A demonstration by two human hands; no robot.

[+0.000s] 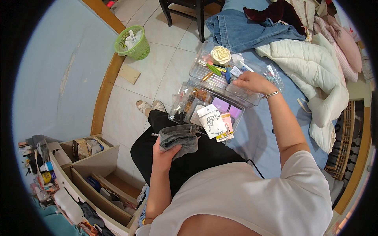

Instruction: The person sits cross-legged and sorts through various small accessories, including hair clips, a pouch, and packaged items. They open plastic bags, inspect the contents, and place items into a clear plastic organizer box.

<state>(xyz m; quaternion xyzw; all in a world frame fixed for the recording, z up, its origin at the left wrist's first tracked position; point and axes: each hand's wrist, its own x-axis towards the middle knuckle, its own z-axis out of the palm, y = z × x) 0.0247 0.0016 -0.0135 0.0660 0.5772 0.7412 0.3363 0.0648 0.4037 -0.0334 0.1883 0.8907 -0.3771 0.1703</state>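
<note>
Grey, soft cloth forms the pouch (pixel 185 142) held above the person's lap in the left hand (pixel 163 152), whose thumb presses its near side while the fingers are mostly hidden behind the fabric; what the pouch contains, if anything, cannot be seen. Across the frame, the right hand (pixel 252 82), a metal bracelet (pixel 271 94) at its wrist, reaches over the right side of an upper clear tray (pixel 193 70), its fingertips drawn close together beside a small white packet (pixel 236 71); whether they grip anything cannot be told, and the hand covers part of the tray. The pouch lies well apart from that hand, toward the person and to its left, with a lower clear tray (pixel 238 120) between them. In the upper tray sit a cream rose-shaped ornament (pixel 220 54) and a green item (pixel 213 69), the smaller pieces too jumbled to make out. White and pink cards overlap in the lower tray, partly hiding a purple box (pixel 221 104). Both trays rest on a blue-covered bed (pixel 252 137), where a cream quilt (pixel 311 74) lies to the right, and the dark chair (pixel 185 15) beyond is cut off by the upper edge
</note>
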